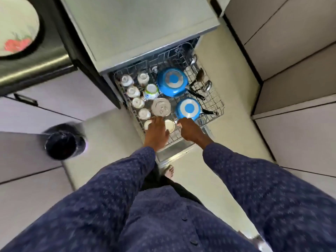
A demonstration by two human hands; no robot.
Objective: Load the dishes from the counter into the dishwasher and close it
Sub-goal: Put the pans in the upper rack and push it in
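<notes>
The dishwasher's lower rack (216, 99) is pulled out over the open door (174, 153). It holds a large blue pan (171, 81) and a small blue pan (189, 108), both upside down. Beside them are a steel bowl (161, 107), a green-and-white mug (151, 90) and several white cups (133, 91). Ladles (207, 86) lie at the right. My left hand (157, 131) rests with straight fingers on the rack's front, over the cups just below the steel bowl. My right hand (190, 130) reaches to the near rim of the small blue pan, fingertips touching it.
A flowered plate (18, 26) sits on the dark counter at the upper left. A black bin (61, 144) stands on the floor left of the door. Grey cabinets line both sides. My bare foot (170, 171) is just below the door edge.
</notes>
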